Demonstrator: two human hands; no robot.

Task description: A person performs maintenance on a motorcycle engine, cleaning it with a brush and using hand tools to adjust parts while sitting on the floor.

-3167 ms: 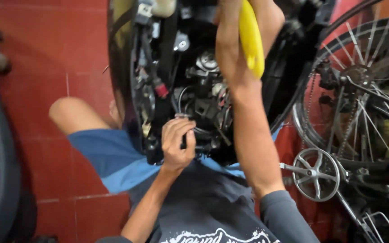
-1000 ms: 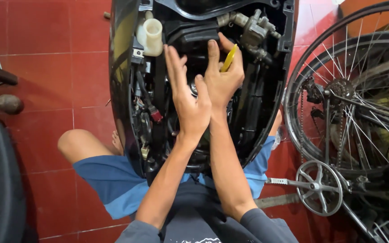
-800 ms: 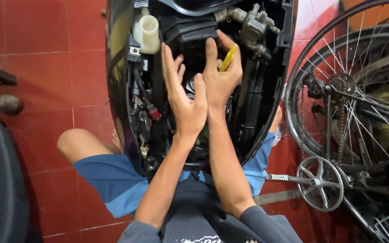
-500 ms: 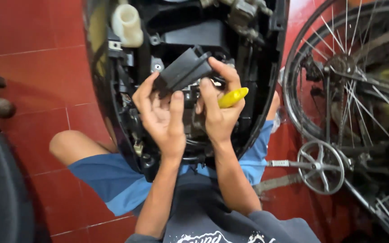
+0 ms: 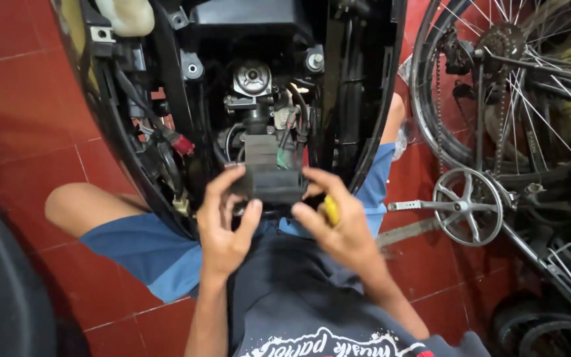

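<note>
Change since earlier: both hands are now drawing back out of the engine bay toward the person's lap, bringing a dark ribbed plastic part with them; half a second ago it was being held higher, up among the engine pieces.
Left hand (image 5: pixel 223 228): fingers are curling round the left end of the dark plastic part (image 5: pixel 267 173), thumb pressing up from below, so it is pinching the part rather than lying spread.
Right hand (image 5: pixel 338 228): fingers are closing on the right end of the same part while the palm is trapping a yellow tool handle (image 5: pixel 330 210) against it; only a short bit of yellow is showing.
Where the part is: it is hanging just in front of the open scooter body (image 5: pixel 371 119), below the round metal carburettor top (image 5: pixel 252 78), over the blue shorts (image 5: pixel 147 254).
Around it: a red connector (image 5: pixel 183 143) and loose black wires are sitting to the left, a whitish reservoir (image 5: pixel 127 14) is at the upper left, and a bicycle wheel (image 5: pixel 497 86) with its chainring (image 5: pixel 467 206) is standing to the right on the red tiled floor (image 5: pixel 21 99).
Doing it well, as a judgement: keeping the part level with both hands, pulling it straight toward the body, and watching that no wire is snagging on it seems wise; the tool in the right palm is weakening that grip, so a slow pull is safer.
</note>
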